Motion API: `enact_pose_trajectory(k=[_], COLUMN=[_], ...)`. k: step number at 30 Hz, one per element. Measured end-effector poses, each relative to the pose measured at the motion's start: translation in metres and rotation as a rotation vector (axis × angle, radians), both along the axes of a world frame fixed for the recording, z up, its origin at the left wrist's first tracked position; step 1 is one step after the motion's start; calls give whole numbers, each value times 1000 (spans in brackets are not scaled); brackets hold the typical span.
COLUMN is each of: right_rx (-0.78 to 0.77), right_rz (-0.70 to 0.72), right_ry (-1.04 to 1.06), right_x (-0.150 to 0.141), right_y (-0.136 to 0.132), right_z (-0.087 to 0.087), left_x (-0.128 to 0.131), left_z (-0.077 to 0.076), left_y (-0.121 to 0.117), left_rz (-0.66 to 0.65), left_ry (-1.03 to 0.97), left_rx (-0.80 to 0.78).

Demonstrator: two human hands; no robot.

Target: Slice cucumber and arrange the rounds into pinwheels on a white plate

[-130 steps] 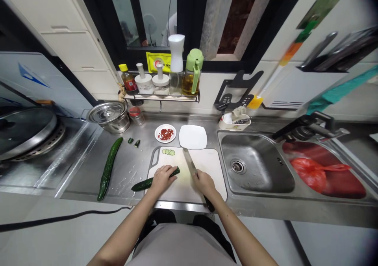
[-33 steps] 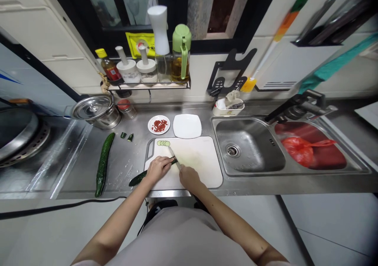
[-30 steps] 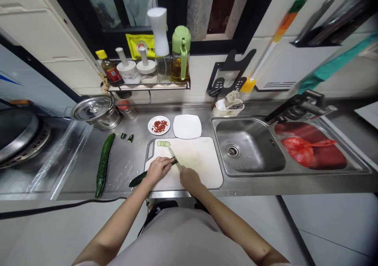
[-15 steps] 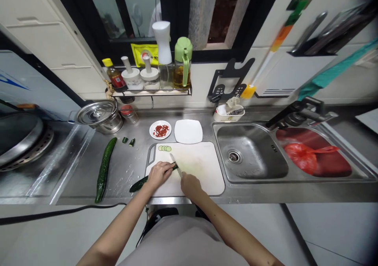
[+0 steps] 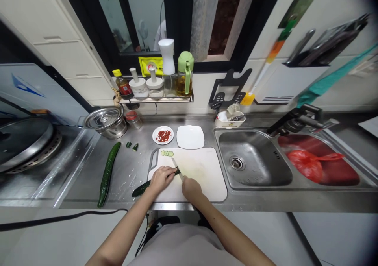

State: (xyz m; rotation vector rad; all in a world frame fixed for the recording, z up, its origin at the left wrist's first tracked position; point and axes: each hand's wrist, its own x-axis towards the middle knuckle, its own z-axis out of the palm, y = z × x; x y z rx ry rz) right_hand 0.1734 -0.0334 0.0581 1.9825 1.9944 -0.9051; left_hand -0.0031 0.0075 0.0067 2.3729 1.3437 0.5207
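A: Left to right, what's there?
B: Long, whole dark-green cucumber (image 5: 109, 175) on the bare steel counter (image 5: 85, 175). Two small dark-green cucumber stubs (image 5: 135, 147) right of its far end.
A: Next?
B: Shorter dark-green cucumber (image 5: 141, 189), slanted. Left end overhangs the counter, right end on the white rectangular grey-rimmed cutting board (image 5: 209, 179). Left hand (image 5: 161, 179) clamped over its middle, fingers close to the right end.
A: Far left of the board?
B: Overlapping row of round pale-green slices (image 5: 167, 153). Round white plate (image 5: 154, 134) behind, holding chopped red pieces (image 5: 163, 136).
A: Knife?
B: Narrow steel-bladed knife (image 5: 178, 171) at the cucumber's right end, tip pointing away. Can't tell if the edge is in the flesh, too small. Right hand (image 5: 191, 189) wrapped firmly round its rear, hiding the handle.
A: Rest?
B: Square white plate (image 5: 190, 137) behind the board, then steel sink (image 5: 260, 171), red plastic bag (image 5: 307, 165) in its far-right basin.
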Motion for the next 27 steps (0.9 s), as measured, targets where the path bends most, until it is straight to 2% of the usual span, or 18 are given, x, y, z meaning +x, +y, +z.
enact_pose_trajectory(k=[7,13,16,23,27], right_rx=[52,114,157,345,375], right_rz=[53,92,90,91,99], right_ry=[50,-111,-208,-292,-275], right_x=[18,35,46,71,76], right_y=[0,-2,-1,1,-2], right_z=[4,15,22,25,23], left_x=[4,3,-2,-7,6], left_z=[4,12,12,14,28], left_y=[-5,-9,-9,7,12], left_rz=[25,88,144,451,405], left_ry=[52,18,-48,-334,-369], left_rx=[33,-4,-12,-13,-27])
